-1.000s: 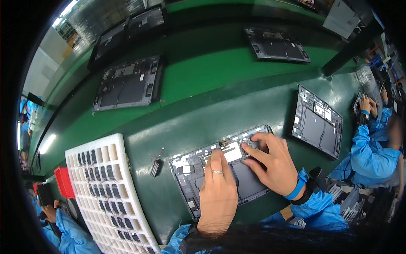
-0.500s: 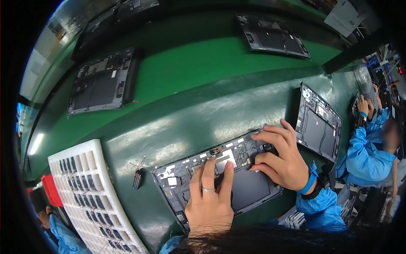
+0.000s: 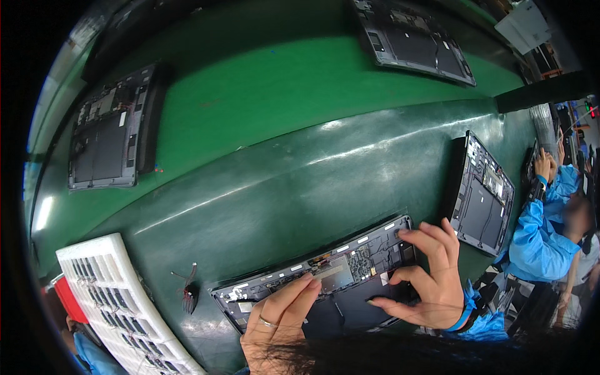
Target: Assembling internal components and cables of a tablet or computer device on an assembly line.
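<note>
An opened laptop base [image 3: 353,306], dark grey with a circuit board along its far side, lies tilted in front of me. My left hand [image 3: 278,325], with a ring on one finger, has its fingertips pressed together over the board's left part; whatever they pinch is hidden. My right hand [image 3: 434,287] is spread over the base's right end, fingers apart. One of its fingertips reaches the far right corner, and the thumb hovers over the dark lower bay. A small black part with thin wires [image 3: 189,297] rests on the green table left of the base.
A white foam tray [image 3: 128,265] of small black parts stands at left, beside a red bin [image 3: 69,300]. Other opened laptop bases lie at right [image 3: 484,194], far left [image 3: 106,134] and far right [image 3: 412,40]. A co-worker in blue sleeves [image 3: 540,234] works at right.
The view has shifted, and the base sits lower in it. My left fingers have gone from spread to pressed together. My right fingers have opened wider.
</note>
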Available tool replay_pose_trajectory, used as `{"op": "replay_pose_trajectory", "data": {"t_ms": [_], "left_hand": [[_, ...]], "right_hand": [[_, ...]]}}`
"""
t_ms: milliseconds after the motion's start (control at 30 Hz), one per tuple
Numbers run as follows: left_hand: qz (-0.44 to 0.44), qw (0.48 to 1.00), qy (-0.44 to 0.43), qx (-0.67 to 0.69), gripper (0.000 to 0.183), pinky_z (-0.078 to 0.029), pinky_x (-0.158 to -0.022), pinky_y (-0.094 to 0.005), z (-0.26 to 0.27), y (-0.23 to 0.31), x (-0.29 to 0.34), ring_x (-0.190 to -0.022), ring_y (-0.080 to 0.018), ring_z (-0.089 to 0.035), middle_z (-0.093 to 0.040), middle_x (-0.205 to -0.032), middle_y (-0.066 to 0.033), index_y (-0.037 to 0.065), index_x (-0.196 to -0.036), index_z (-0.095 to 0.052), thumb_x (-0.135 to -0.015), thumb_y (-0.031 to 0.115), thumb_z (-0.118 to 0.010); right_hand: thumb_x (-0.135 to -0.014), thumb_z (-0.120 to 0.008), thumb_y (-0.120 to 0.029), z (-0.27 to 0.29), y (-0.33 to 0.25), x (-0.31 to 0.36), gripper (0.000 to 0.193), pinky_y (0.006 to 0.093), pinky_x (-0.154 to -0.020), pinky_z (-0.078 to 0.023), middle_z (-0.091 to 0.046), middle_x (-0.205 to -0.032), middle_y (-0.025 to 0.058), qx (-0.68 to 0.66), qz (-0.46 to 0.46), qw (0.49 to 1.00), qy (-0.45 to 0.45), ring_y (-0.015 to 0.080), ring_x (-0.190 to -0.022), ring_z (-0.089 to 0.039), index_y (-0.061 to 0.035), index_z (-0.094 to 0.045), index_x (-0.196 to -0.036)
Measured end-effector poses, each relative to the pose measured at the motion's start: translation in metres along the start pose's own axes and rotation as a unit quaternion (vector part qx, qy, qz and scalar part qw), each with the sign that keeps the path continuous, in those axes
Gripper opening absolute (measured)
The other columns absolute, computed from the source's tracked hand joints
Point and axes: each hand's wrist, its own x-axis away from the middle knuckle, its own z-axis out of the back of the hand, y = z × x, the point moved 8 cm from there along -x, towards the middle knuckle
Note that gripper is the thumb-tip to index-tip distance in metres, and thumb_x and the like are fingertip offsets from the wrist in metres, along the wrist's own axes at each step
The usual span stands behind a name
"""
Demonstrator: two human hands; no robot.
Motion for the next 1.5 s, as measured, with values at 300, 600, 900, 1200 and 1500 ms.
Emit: {"op": "replay_pose_trajectory", "data": {"t_ms": [300, 600, 900, 1200, 1500], "left_hand": [[0.017, 0.999, 0.036, 0.018, 0.036, -0.058, -0.105, -0.0304, 0.002, -0.004, 0.012, -0.111, -0.0158, -0.070, -0.075, -0.125, 0.0038, 0.014, -0.119, -0.081, -0.087, 0.002, -0.073], [-0.003, 0.999, -0.024, -0.035, 0.049, -0.059, -0.104, -0.0337, 0.024, 0.013, 0.018, -0.116, -0.0205, -0.070, -0.070, -0.135, 0.0002, 0.011, -0.130, -0.075, -0.084, -0.005, -0.070], [-0.081, 0.996, 0.016, -0.031, 0.051, -0.055, -0.101, -0.0429, 0.029, 0.028, 0.023, -0.117, -0.0380, -0.069, -0.069, -0.134, -0.0158, -0.001, -0.128, -0.071, -0.084, -0.019, -0.053], [-0.174, 0.941, 0.050, -0.286, 0.048, -0.062, -0.095, -0.0407, -0.006, 0.043, 0.050, -0.133, -0.0325, -0.060, -0.060, -0.143, -0.0158, -0.007, -0.132, -0.064, -0.085, 0.002, -0.065], [-0.215, 0.927, -0.091, -0.292, 0.086, -0.022, -0.116, -0.0811, -0.026, 0.042, 0.103, -0.155, -0.0562, -0.028, -0.029, -0.170, -0.0284, 0.005, -0.157, -0.048, -0.091, 0.052, -0.077]], "right_hand": [[-0.076, -0.092, -0.033, -0.014, -0.008, 0.024, 0.023, 0.0703, -0.121, -0.022, -0.061, -0.150, 0.0066, -0.042, 0.044, 0.994, -0.095, 0.0374, -0.137, -0.053, -0.0167, -0.075, -0.077], [-0.072, -0.090, -0.017, 0.016, -0.015, 0.020, 0.032, 0.0660, -0.115, -0.033, -0.060, -0.136, 0.0187, -0.144, -0.009, 0.976, 0.161, 0.0431, -0.123, -0.061, -0.0114, -0.072, -0.098], [-0.087, -0.084, -0.023, -0.036, -0.078, 0.012, 0.022, 0.0670, -0.116, -0.024, -0.056, -0.139, 0.0127, -0.081, 0.059, 0.992, 0.070, 0.0397, -0.131, -0.050, -0.0090, -0.069, -0.095], [-0.086, -0.083, -0.047, 0.007, -0.067, 0.050, 0.068, 0.0666, -0.126, -0.017, -0.054, -0.154, 0.0144, -0.139, 0.129, 0.980, 0.053, 0.0400, -0.147, -0.046, -0.0069, -0.063, -0.137], [-0.099, -0.073, -0.038, 0.099, -0.019, 0.029, 0.065, 0.0525, -0.121, -0.037, -0.059, -0.149, 0.0212, -0.160, 0.118, 0.977, 0.080, 0.0421, -0.142, -0.054, 0.0013, -0.056, -0.148]]}}
